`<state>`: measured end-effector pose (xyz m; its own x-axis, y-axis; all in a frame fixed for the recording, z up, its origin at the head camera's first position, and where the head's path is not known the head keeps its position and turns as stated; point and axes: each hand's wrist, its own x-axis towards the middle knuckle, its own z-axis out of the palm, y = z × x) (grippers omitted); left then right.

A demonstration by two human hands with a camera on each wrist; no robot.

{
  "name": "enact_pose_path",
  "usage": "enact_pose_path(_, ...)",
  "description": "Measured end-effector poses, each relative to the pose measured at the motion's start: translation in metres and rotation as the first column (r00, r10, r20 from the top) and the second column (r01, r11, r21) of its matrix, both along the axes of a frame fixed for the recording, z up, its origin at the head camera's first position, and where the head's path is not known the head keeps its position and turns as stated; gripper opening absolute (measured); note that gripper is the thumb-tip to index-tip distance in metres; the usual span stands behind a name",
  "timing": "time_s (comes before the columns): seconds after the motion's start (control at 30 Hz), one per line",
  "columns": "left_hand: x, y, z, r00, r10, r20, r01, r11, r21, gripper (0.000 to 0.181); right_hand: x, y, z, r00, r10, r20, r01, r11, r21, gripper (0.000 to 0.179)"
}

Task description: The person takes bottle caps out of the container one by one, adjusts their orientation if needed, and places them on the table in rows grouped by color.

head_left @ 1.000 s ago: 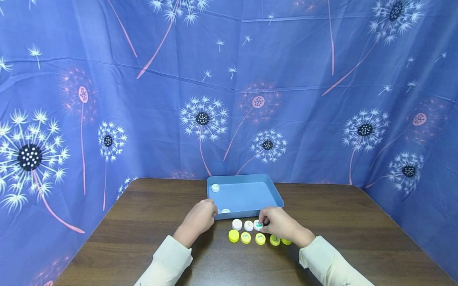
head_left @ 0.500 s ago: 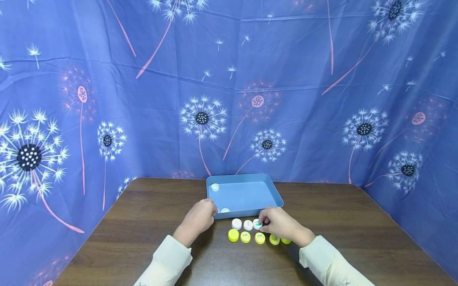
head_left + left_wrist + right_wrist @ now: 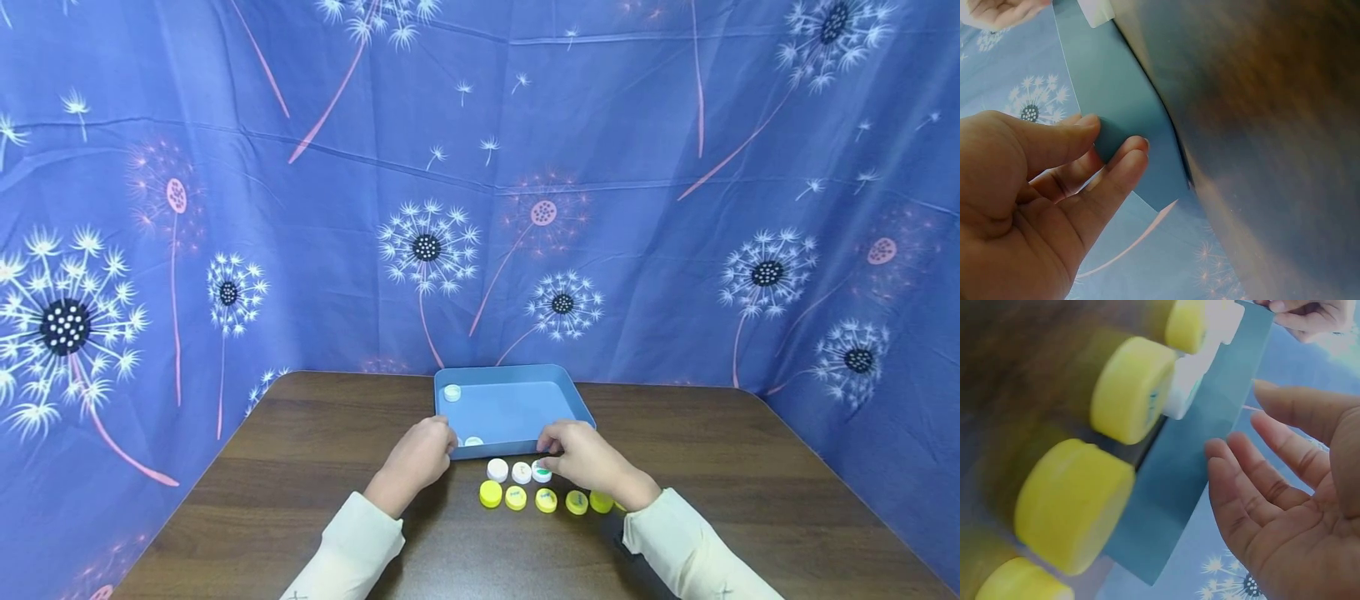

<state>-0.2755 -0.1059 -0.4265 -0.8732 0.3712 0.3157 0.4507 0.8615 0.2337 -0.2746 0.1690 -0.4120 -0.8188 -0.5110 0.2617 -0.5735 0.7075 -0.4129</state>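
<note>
A shallow blue tray stands at the back of the table. My left hand pinches its front left corner; in the left wrist view the thumb lies at the rim and fingertips lie against the wall. My right hand is at the tray's front rim with loosely bent, parted fingers and nothing between them. Below its fingertips is a white bottle cap with a green mark. Left of that sit two more white caps, one plain and one marked.
A row of yellow caps lies nearer me, several with blue marks; the rightmost are partly under my right wrist. Inside the tray, one white cap sits at the back left and another near the front wall. A blue dandelion-print cloth hangs behind.
My right hand has lifted off the green-marked white cap and moved forward to the tray's rim, uncovering more of the yellow caps at right. The left hand has stayed at the corner.
</note>
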Motion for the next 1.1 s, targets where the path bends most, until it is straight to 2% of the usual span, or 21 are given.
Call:
enact_pose_path(0.23, 0.001, 0.001, 0.001, 1.000, 0.002, 0.028, -0.002, 1.000, 0.008, 0.033, 0.001, -0.006, 0.007, 1.000, -0.013, -0.011, 0.012, 0.998, -0.057, 0.012)
enact_pose_path(0.4, 0.001, 0.000, 0.001, 1.000, 0.006, 0.031, -0.006, 1.000, 0.004, 0.033, 0.002, -0.013, 0.012, 0.997, -0.074, -0.028, 0.070, 0.989, -0.132, 0.019)
enact_pose_path(0.5, 0.001, 0.000, 0.000, 0.999, 0.005, 0.036, -0.005, 1.000, 0.007, 0.032, 0.003, -0.018, 0.017, 0.993, -0.119, -0.018, 0.115, 0.981, -0.154, 0.024)
enact_pose_path(0.63, 0.001, 0.000, 0.000, 0.999, 0.005, 0.044, -0.006, 1.000, 0.016, 0.032, 0.002, -0.024, 0.022, 0.990, -0.139, -0.003, 0.137, 0.977, -0.165, 0.027)
enact_pose_path(0.9, 0.001, -0.001, 0.003, 1.000, -0.007, 0.019, 0.006, 1.000, 0.020, 0.034, -0.011, -0.044, 0.029, 0.994, -0.109, -0.004, 0.106, 0.977, -0.188, 0.026)
enact_pose_path(1.1, 0.000, -0.002, 0.003, 0.999, -0.028, -0.016, 0.028, 1.000, 0.006, 0.032, -0.026, -0.061, 0.029, 0.994, -0.104, -0.028, 0.098, 0.981, -0.166, 0.023)
